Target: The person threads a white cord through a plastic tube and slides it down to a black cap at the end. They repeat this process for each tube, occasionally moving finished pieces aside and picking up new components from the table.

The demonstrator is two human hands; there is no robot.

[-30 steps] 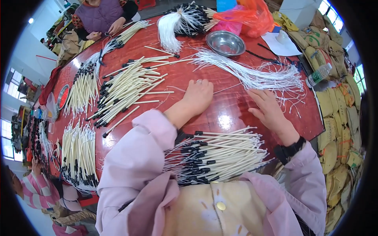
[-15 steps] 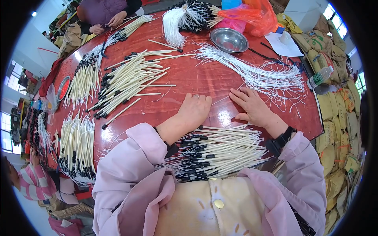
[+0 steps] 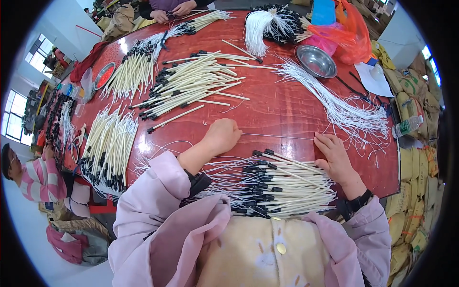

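Note:
My left hand (image 3: 223,137) is closed on a thin white cord (image 3: 279,137), low over the red table. From it the cord runs nearly straight across to my right hand (image 3: 336,155). There the fingers are stretched out with the thumb apart, and the fingertips touch the cord near its right end. Close to my body, below both hands, lies a bundle of cream sticks (image 3: 301,184) with black end pieces and white strings trailing left. A loose bunch of white cords (image 3: 344,107) spreads beyond my right hand.
Piles of cream sticks (image 3: 196,83) cover the table's left and far parts. A metal bowl (image 3: 316,61) stands far right, near red plastic bags (image 3: 354,40). A clear bottle (image 3: 407,126) is by the right edge. Another person's hands (image 3: 172,12) work at the far side.
My hands have moved apart, the left one leftward into a closed fist, and a longer stretch of white cord spans between them. The whole view has shifted, with the table things appearing farther right.

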